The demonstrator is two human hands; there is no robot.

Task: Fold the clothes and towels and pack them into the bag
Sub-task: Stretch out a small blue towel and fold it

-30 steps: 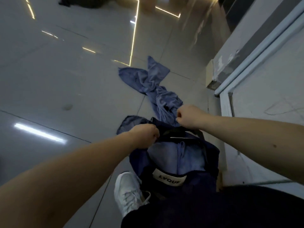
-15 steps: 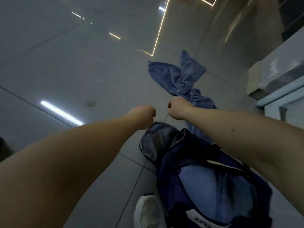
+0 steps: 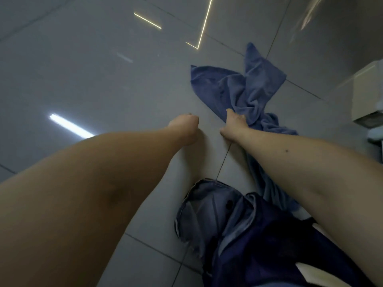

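A crumpled blue towel (image 3: 246,94) lies on the grey tiled floor ahead of me. My right hand (image 3: 234,127) reaches onto its near edge, fingers spread and touching the cloth. My left hand (image 3: 184,127) hovers over bare floor left of the towel, fingers curled, holding nothing. A dark navy bag (image 3: 279,251) sits on the floor below my arms at the lower right. A pale denim garment (image 3: 207,212) hangs half out of its left side.
Glossy floor tiles (image 3: 93,79) reflect ceiling lights. A pale box-shaped fixture (image 3: 366,96) stands at the right edge, beyond the towel. The bag's white label (image 3: 310,274) shows near the bottom right.
Both hands have let go of the bag's top and moved forward to the towel. The view has tilted forward, so the bag now sits lower in frame.
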